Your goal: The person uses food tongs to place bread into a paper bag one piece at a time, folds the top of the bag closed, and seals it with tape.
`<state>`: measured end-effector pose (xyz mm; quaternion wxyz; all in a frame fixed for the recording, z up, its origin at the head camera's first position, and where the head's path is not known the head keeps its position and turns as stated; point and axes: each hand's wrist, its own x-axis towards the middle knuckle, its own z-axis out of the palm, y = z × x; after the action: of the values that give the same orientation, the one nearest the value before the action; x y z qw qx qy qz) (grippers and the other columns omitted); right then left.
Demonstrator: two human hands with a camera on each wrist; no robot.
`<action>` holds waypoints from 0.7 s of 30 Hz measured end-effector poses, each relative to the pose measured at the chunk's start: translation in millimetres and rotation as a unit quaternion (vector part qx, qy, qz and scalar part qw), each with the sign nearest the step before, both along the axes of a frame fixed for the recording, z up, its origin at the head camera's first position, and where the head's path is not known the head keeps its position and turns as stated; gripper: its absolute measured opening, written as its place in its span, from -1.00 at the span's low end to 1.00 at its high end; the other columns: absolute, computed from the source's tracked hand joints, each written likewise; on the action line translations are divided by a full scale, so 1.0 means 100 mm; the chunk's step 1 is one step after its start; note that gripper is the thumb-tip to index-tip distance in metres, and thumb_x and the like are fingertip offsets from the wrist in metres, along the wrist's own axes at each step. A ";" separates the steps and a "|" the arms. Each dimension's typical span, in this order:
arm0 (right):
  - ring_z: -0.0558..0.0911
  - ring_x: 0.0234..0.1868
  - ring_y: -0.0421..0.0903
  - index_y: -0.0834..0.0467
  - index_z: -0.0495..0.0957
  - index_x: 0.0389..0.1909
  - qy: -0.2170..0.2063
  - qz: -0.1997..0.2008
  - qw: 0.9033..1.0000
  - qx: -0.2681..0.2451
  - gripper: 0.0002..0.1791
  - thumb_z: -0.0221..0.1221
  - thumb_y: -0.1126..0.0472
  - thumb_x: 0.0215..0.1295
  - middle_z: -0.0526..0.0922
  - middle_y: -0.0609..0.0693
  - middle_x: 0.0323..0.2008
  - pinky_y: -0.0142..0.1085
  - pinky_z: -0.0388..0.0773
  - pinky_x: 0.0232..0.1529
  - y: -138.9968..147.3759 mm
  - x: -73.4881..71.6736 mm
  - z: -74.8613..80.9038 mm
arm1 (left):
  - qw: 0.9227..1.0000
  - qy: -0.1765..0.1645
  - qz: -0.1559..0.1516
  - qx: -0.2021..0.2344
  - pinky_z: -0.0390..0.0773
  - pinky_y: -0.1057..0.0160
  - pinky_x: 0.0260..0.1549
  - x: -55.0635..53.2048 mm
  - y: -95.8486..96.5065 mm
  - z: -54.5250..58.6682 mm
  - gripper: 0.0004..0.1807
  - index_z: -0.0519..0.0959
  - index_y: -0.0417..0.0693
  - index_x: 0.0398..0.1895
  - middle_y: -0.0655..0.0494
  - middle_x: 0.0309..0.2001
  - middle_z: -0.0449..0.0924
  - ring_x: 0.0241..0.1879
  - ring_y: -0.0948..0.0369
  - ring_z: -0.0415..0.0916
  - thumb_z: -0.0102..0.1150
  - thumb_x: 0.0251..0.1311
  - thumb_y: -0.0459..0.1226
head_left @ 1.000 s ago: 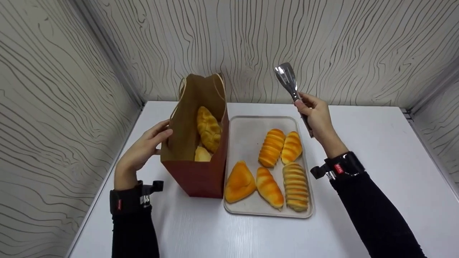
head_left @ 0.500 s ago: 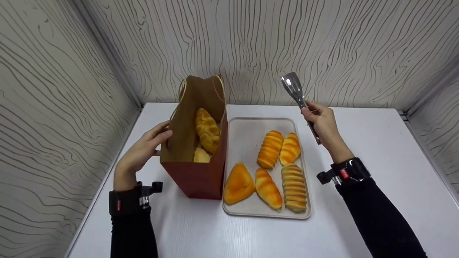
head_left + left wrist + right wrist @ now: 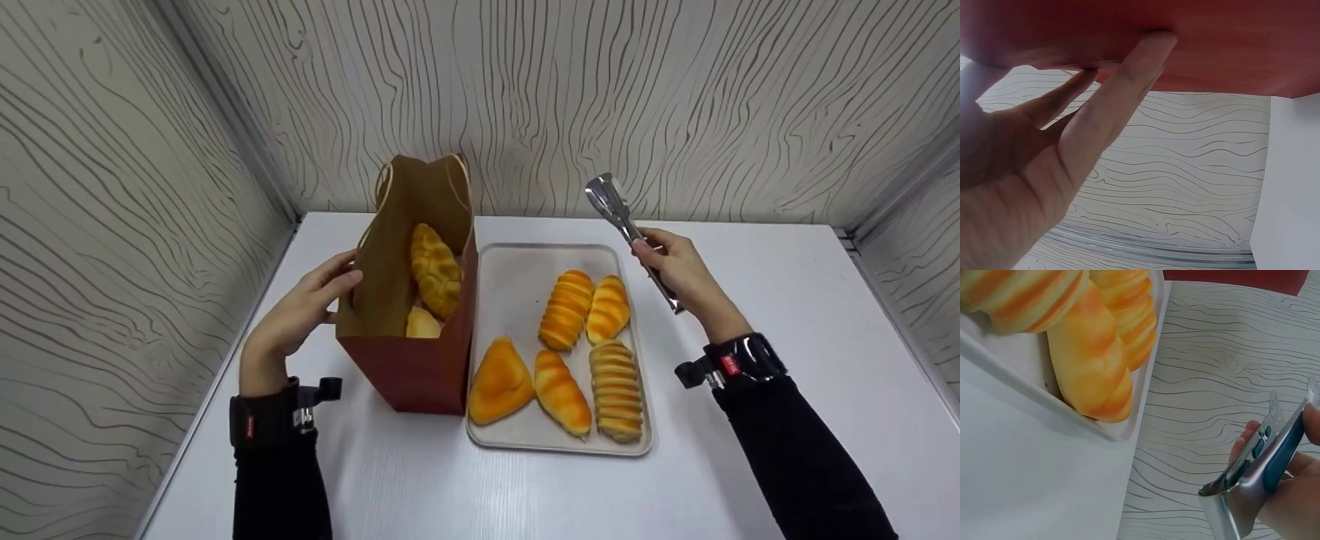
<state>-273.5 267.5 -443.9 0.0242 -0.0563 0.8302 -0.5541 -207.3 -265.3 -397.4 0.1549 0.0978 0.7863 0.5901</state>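
A red paper bag [image 3: 405,375] with a brown inside stands upright on the left, its mouth gaping. Inside it lie a braided bread [image 3: 436,271] and a paler bread piece [image 3: 423,323]. My left hand [image 3: 304,304] touches the bag's left side from outside, fingers fairly straight, as the left wrist view also shows. On the right, my right hand [image 3: 679,270] grips metal tongs [image 3: 628,223] by the handles, held up beyond the tray's right edge. Nothing is between the tongs' tips. In the right wrist view, the tongs' arms [image 3: 1275,458] spread slightly apart.
A beige tray [image 3: 510,281] lies against the bag's right side. On it are a triangular bread [image 3: 501,382], a striped roll [image 3: 562,394], a ridged loaf [image 3: 616,391], a spiral bread [image 3: 566,310] and a smaller bread [image 3: 608,309]. Patterned panels [image 3: 525,105] border the white table [image 3: 780,315].
My right hand has moved right and toward me, lowering the tongs in the head view. The left hand, the bag and the breads stay in place.
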 end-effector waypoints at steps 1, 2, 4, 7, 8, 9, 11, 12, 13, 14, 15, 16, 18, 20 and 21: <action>0.47 -0.21 -0.22 0.46 0.32 0.44 -0.004 0.005 1.000 0.007 -0.44 0.02 0.13 0.66 0.53 0.01 -0.13 -0.41 0.46 -0.23 0.01 0.00 -0.01 | 1.000 0.000 0.000 0.001 0.35 -0.34 0.30 0.00 0.00 0.00 -0.24 0.03 -0.05 0.69 -0.15 0.58 0.13 0.49 -0.13 0.19 -0.03 0.60 0.04; 0.47 -0.21 -0.22 0.46 0.31 0.45 -0.006 0.010 1.000 0.014 -0.43 0.02 0.12 0.67 0.52 0.03 -0.12 -0.41 0.46 -0.23 0.03 0.00 -0.03 | 1.000 0.001 0.000 0.001 0.36 -0.34 0.29 0.00 0.00 0.00 -0.24 0.03 -0.04 0.69 -0.14 0.58 0.13 0.49 -0.13 0.20 -0.03 0.60 0.04; 0.47 -0.20 -0.22 0.45 0.30 0.46 -0.013 0.017 0.999 0.026 -0.41 0.02 0.10 0.67 0.52 0.09 -0.09 -0.42 0.47 -0.22 0.05 0.00 -0.05 | 1.000 0.003 -0.001 0.001 0.37 -0.34 0.28 0.00 0.00 0.00 -0.24 0.04 -0.04 0.69 -0.14 0.57 0.14 0.48 -0.12 0.21 -0.03 0.60 0.05; 0.47 -0.21 -0.24 0.45 0.29 0.47 -0.018 0.026 0.998 0.053 -0.39 0.02 0.08 0.66 0.52 0.13 -0.07 -0.42 0.47 -0.22 0.08 0.00 -0.09 | 1.000 0.004 0.001 -0.001 0.38 -0.33 0.27 0.01 0.00 0.00 -0.24 0.05 -0.03 0.68 -0.14 0.57 0.15 0.48 -0.12 0.21 -0.02 0.60 0.05; 0.47 -0.22 -0.23 0.44 0.29 0.47 -0.019 0.028 0.997 0.063 -0.39 0.03 0.07 0.66 0.52 0.16 -0.06 -0.41 0.46 -0.22 0.09 0.01 -0.10 | 1.000 0.005 0.001 -0.002 0.38 -0.34 0.27 0.01 0.00 0.00 -0.24 0.05 -0.03 0.68 -0.13 0.57 0.15 0.48 -0.12 0.21 -0.02 0.60 0.05; 0.47 -0.22 -0.22 0.44 0.29 0.47 -0.020 0.031 0.997 0.073 -0.39 0.03 0.07 0.66 0.53 0.20 -0.04 -0.40 0.46 -0.23 0.10 0.01 -0.11 | 1.000 0.005 0.001 -0.003 0.38 -0.34 0.27 0.01 0.00 0.00 -0.24 0.05 -0.04 0.68 -0.14 0.57 0.15 0.48 -0.12 0.21 -0.03 0.60 0.05; 0.48 -0.21 -0.17 0.43 0.31 0.47 -0.021 0.036 0.994 0.096 -0.39 0.05 0.07 0.65 0.53 0.27 -0.01 -0.38 0.44 -0.24 0.13 0.02 -0.13 | 1.000 0.005 0.001 -0.002 0.38 -0.35 0.27 0.01 -0.01 -0.01 -0.24 0.05 -0.04 0.68 -0.14 0.57 0.15 0.48 -0.13 0.21 -0.03 0.60 0.05; 0.48 -0.21 -0.14 0.43 0.32 0.46 -0.020 0.040 0.993 0.107 -0.39 0.06 0.07 0.65 0.53 0.29 0.01 -0.36 0.43 -0.24 0.14 0.02 -0.15 | 1.000 0.006 0.001 -0.002 0.38 -0.35 0.28 0.00 -0.01 -0.01 -0.24 0.04 -0.04 0.68 -0.15 0.57 0.15 0.48 -0.13 0.21 -0.03 0.60 0.05; 0.49 -0.19 -0.09 0.43 0.34 0.45 -0.017 0.044 0.992 0.118 -0.40 0.06 0.07 0.65 0.53 0.31 0.02 -0.34 0.42 -0.25 0.15 0.03 -0.17 | 1.000 0.005 0.001 -0.001 0.37 -0.35 0.28 0.00 -0.01 -0.01 -0.24 0.03 -0.05 0.69 -0.15 0.57 0.14 0.48 -0.13 0.20 -0.03 0.60 0.05; 0.49 -0.18 -0.05 0.43 0.35 0.44 -0.015 0.047 0.990 0.130 -0.41 0.07 0.07 0.64 0.53 0.32 0.02 -0.32 0.41 -0.25 0.17 0.03 -0.18 | 1.000 0.004 0.001 -0.001 0.37 -0.35 0.28 0.00 -0.01 -0.01 -0.23 0.02 -0.05 0.69 -0.16 0.58 0.13 0.49 -0.14 0.20 -0.03 0.60 0.05; 0.49 -0.16 -0.02 0.43 0.37 0.43 -0.014 0.051 0.989 0.140 -0.42 0.07 0.07 0.64 0.55 0.31 0.01 -0.31 0.41 -0.24 0.18 0.03 -0.20 | 1.000 0.003 0.001 0.000 0.37 -0.35 0.28 0.00 -0.01 -0.01 -0.23 0.01 -0.06 0.69 -0.16 0.58 0.13 0.49 -0.14 0.19 -0.04 0.60 0.04; 0.49 -0.16 0.01 0.42 0.39 0.41 -0.015 0.054 0.987 0.149 -0.42 0.08 0.06 0.64 0.55 0.30 0.00 -0.29 0.41 -0.24 0.19 0.03 -0.22 | 1.000 0.002 0.002 0.000 0.36 -0.36 0.28 0.00 -0.01 -0.01 -0.23 0.00 -0.06 0.69 -0.17 0.58 0.12 0.49 -0.15 0.18 -0.04 0.60 0.04; 0.49 -0.14 0.04 0.41 0.41 0.40 -0.018 0.061 0.985 0.162 -0.43 0.08 0.06 0.63 0.57 0.28 -0.01 -0.27 0.41 -0.23 0.20 0.04 -0.24 | 1.000 0.000 0.003 0.000 0.36 -0.36 0.29 0.00 -0.01 -0.01 -0.21 -0.01 -0.07 0.69 -0.18 0.58 0.10 0.50 -0.15 0.17 -0.04 0.60 0.04; 0.48 -0.14 0.03 0.40 0.41 0.40 -0.028 0.065 0.983 0.170 -0.43 0.09 0.05 0.63 0.57 0.26 -0.01 -0.25 0.42 -0.21 0.21 0.05 -0.25 | 1.000 0.000 0.002 0.001 0.36 -0.36 0.29 0.00 -0.01 -0.01 -0.22 -0.02 -0.08 0.69 -0.19 0.58 0.10 0.50 -0.15 0.16 -0.04 0.61 0.04; 0.48 -0.13 0.03 0.39 0.41 0.40 -0.032 0.067 0.982 0.171 -0.43 0.09 0.05 0.63 0.57 0.26 -0.01 -0.24 0.42 -0.20 0.21 0.05 -0.26 | 1.000 0.001 0.001 0.002 0.36 -0.36 0.28 0.00 -0.01 -0.01 -0.22 -0.02 -0.08 0.69 -0.19 0.58 0.10 0.50 -0.15 0.16 -0.04 0.61 0.03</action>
<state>-268.4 288.3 -469.8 0.0971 -0.0896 0.9059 -0.4023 -207.2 -266.1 -398.9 0.1533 0.0978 0.7852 0.5920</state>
